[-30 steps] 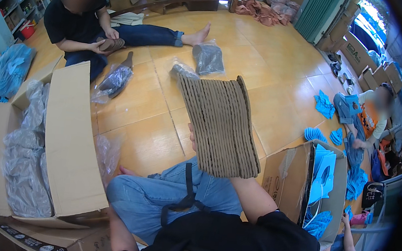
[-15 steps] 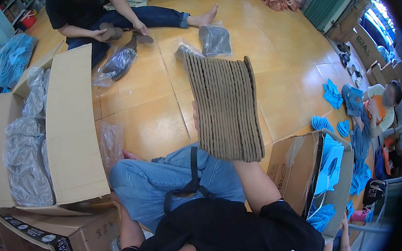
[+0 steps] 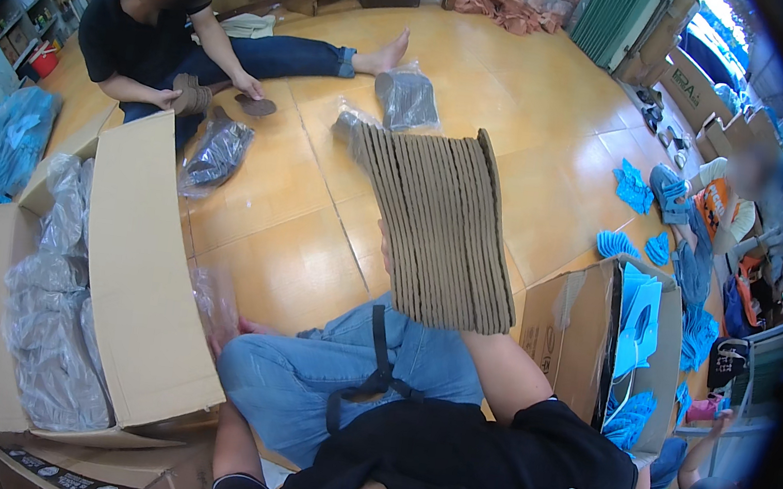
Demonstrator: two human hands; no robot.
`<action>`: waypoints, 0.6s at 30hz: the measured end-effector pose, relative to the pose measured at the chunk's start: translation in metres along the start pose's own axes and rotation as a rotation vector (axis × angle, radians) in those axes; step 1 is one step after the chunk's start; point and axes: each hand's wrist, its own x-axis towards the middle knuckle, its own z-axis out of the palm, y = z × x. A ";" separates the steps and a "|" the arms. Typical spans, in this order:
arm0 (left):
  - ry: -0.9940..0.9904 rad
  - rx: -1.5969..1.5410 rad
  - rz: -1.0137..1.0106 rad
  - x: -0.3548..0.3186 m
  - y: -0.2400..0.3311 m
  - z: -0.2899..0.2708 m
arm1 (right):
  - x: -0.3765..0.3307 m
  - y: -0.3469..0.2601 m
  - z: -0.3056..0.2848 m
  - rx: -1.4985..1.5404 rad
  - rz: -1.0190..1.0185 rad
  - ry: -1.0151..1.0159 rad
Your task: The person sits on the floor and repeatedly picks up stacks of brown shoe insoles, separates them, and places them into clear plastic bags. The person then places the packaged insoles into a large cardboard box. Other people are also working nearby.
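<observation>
A thick stack of flat brown-grey pads (image 3: 442, 231) stands over my lap, its many edges facing up. My right hand (image 3: 386, 242) is shut round it from underneath; only some fingers show at the stack's left side, and the pads hide the rest. Beside my bent left knee, my left hand (image 3: 223, 332) is at a crumpled clear plastic bag (image 3: 212, 297). That hand is small and blurred, partly behind the knee, so its grip is unclear. Two bagged bundles, a grey one (image 3: 407, 100) and another (image 3: 352, 127) partly behind the stack, lie on the floor beyond.
An open carton (image 3: 152, 284) of plastic-wrapped bundles stands at my left, another carton (image 3: 549, 313) with blue pieces (image 3: 639, 314) at my right. Across the tiled floor a co-worker (image 3: 144, 28) handles brown pads near a dark bagged bundle (image 3: 218, 153). More people sit right and far left.
My left hand has moved forward to the plastic bag beside my knee. The pad stack stays in my right hand, slightly lower in view. The view has shifted a little.
</observation>
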 end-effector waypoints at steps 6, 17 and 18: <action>-0.105 -0.294 0.059 0.009 -0.007 -0.011 | -0.003 0.004 0.000 -0.043 -0.029 0.038; 0.049 -1.687 -1.249 -0.107 -0.017 -0.044 | -0.013 0.007 -0.013 -0.498 -0.042 0.288; 0.077 -1.719 -1.333 -0.119 -0.015 -0.054 | -0.014 0.010 -0.013 -0.551 -0.042 0.358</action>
